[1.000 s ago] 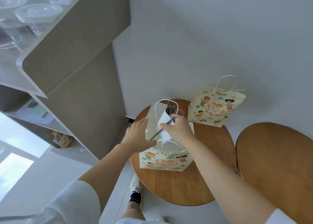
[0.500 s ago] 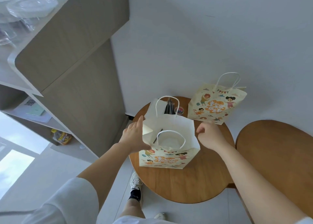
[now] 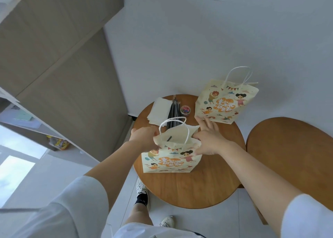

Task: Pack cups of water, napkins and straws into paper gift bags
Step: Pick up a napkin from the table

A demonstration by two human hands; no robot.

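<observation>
A printed paper gift bag (image 3: 171, 161) stands on the near half of the round wooden table (image 3: 198, 187). My left hand (image 3: 144, 138) grips its left rim. On the bag's right upper edge my right hand (image 3: 209, 140) pinches the paper, fingers stretched along the back. The mouth is squeezed narrow, and a dark straw (image 3: 169, 138) shows inside. Behind the bag lie a stack of white napkins (image 3: 158, 109) and a bundle of dark straws (image 3: 173, 109). A second printed bag (image 3: 225, 102) stands at the table's far right edge. No cup is visible.
A small round tub of coloured paper clips (image 3: 185, 110) sits beside the straws. A second wooden table (image 3: 292, 147) stands to the right. A tall wood-grain cabinet (image 3: 68, 75) with shelves rises at the left. My legs and shoes are below the table edge.
My right hand dropped the straw into the bag, pulled away to the right, then returned to the bag's right edge. Both hands now press the mouth narrower.
</observation>
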